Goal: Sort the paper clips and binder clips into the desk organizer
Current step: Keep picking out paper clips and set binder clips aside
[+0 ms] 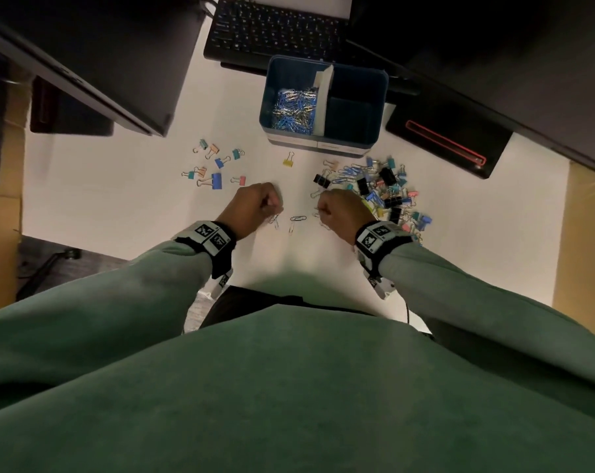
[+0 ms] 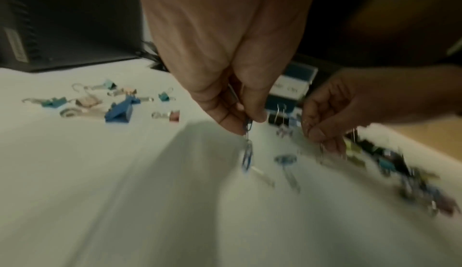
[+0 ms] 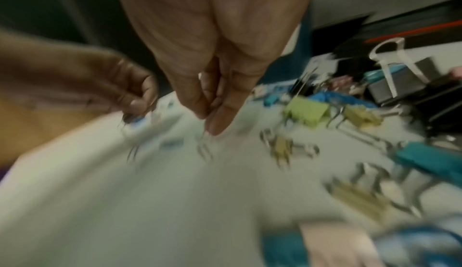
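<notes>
The blue desk organizer [image 1: 309, 143] stands at the back of the white desk; its left compartment holds a heap of paper clips [image 1: 294, 107], and I see nothing in the right one. My left hand [image 1: 277, 209] pinches a few paper clips [image 2: 247, 131] just above the desk, a blue one dangling. My right hand [image 1: 320, 209] pinches thin silver paper clips [image 3: 203, 133] between thumb and fingers. Loose paper clips [image 1: 296, 220] lie between the hands. Both wrist views are blurred.
A mixed pile of binder clips and paper clips [image 1: 388, 192] lies right of my right hand. A smaller group of binder clips [image 1: 214, 165] sits on the left, with one yellow binder clip [image 1: 288, 161] in front of the organizer. A keyboard [image 1: 275, 29] lies behind.
</notes>
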